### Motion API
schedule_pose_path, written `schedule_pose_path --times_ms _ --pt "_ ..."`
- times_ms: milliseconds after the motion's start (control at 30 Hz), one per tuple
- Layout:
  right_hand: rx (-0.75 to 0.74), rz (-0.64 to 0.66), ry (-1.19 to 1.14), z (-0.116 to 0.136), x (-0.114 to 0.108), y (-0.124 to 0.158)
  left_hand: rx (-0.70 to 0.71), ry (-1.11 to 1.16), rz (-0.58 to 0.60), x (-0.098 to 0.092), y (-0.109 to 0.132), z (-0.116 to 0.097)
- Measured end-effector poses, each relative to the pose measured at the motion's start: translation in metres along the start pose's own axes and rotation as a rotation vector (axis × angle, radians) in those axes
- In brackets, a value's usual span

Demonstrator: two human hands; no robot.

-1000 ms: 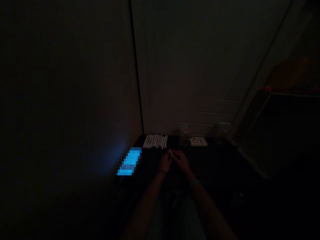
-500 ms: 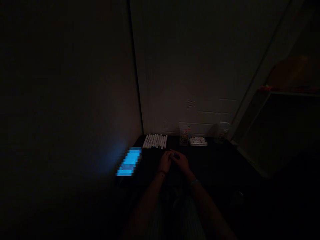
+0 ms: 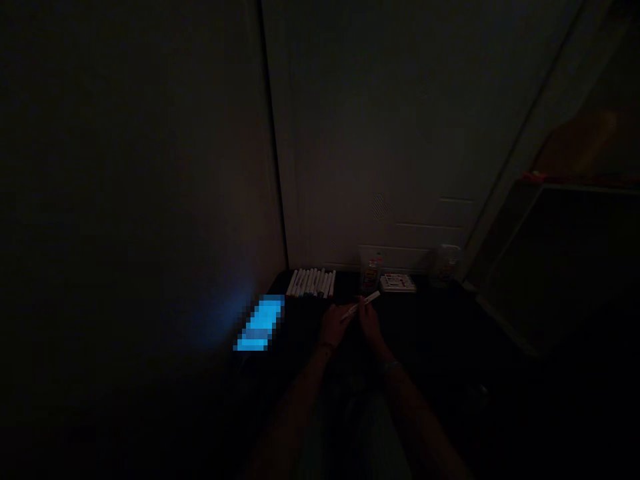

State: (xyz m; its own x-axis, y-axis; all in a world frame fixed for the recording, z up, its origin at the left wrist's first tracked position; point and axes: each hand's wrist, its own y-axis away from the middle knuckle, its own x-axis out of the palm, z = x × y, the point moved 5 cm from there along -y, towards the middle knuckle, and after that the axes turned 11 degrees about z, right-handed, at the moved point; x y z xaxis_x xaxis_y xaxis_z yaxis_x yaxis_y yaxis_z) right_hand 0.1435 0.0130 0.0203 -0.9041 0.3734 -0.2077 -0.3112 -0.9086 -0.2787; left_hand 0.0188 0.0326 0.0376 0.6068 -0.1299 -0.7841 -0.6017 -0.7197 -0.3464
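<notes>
In the dim head view, a slim white marker (image 3: 371, 297) lies slantwise across both of my hands over the dark table. My left hand (image 3: 334, 324) is closed on its lower left part. Fingers of my right hand (image 3: 369, 321) pinch it nearer the upper right end, which sticks out past them. Beyond my hands, a row of white markers (image 3: 311, 283) lies side by side at the back left. A clear container (image 3: 370, 270) with a printed label stands just behind my right hand, and a flat pack of white markers (image 3: 397, 283) lies to the right of it.
A glowing, pixelated blue screen (image 3: 260, 325) sits at the table's left edge by the wall. Another clear container (image 3: 447, 265) stands at the back right. Pale wall panels (image 3: 350, 167) rise behind the table (image 3: 430, 327), and a shelf (image 3: 590, 188) stands far right.
The white marker, hidden within my hands before, now shows lengthwise across them. My right hand has turned to a pinch, and the hands have opened slightly apart.
</notes>
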Motion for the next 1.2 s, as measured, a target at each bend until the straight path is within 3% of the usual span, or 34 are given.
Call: schedule_pose_path --times_ms 167,333,567,800,1200 --pt "0.044 -0.196 -0.116 -0.011 -0.019 -0.001 -0.107 0.124 0.068 -0.004 0.003 -0.008" --pt "0.065 -0.247 -0.217 -0.015 -0.025 -0.001 -0.160 0.253 0.047 -0.004 0.004 -0.004" --pt "0.034 -0.225 -0.171 -0.011 -0.023 -0.001 -0.145 0.467 -0.087 -0.007 0.002 0.006" --pt "0.065 -0.205 -0.099 -0.012 -0.022 -0.002 -0.247 0.558 -0.279 -0.012 0.004 0.024" --pt "-0.021 -0.185 0.029 0.001 -0.023 0.001 -0.324 0.619 -0.290 -0.013 0.006 0.036"
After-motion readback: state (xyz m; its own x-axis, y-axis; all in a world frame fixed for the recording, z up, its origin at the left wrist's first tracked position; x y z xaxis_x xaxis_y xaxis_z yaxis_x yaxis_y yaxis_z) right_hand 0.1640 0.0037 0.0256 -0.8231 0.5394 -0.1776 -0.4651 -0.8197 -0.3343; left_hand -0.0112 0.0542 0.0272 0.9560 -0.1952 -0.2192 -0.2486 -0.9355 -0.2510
